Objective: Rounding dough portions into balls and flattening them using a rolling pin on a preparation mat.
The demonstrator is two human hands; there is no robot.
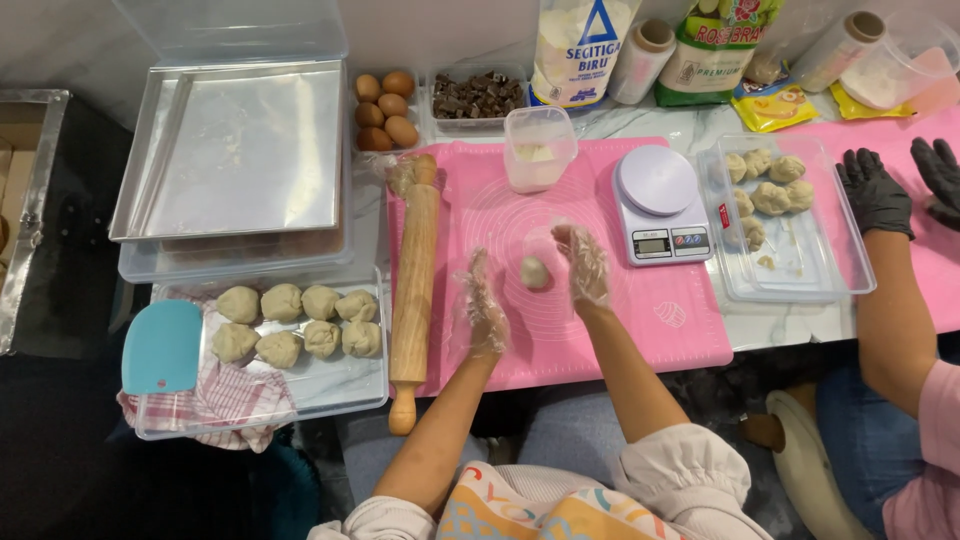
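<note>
A wooden rolling pin (414,280) lies on the pink mat's (640,320) left edge, its long axis running front to back. The left hand (482,305) and right hand (583,265), both in thin clear gloves, are open and apart, flanking a small dough ball (534,272) resting on the mat between them; it is roundish, so it points no particular way.

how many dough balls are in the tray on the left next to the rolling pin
8, in two rows of four in the left tray: the top row starts at one ball, the bottom row at another. None looks hidden.
</note>
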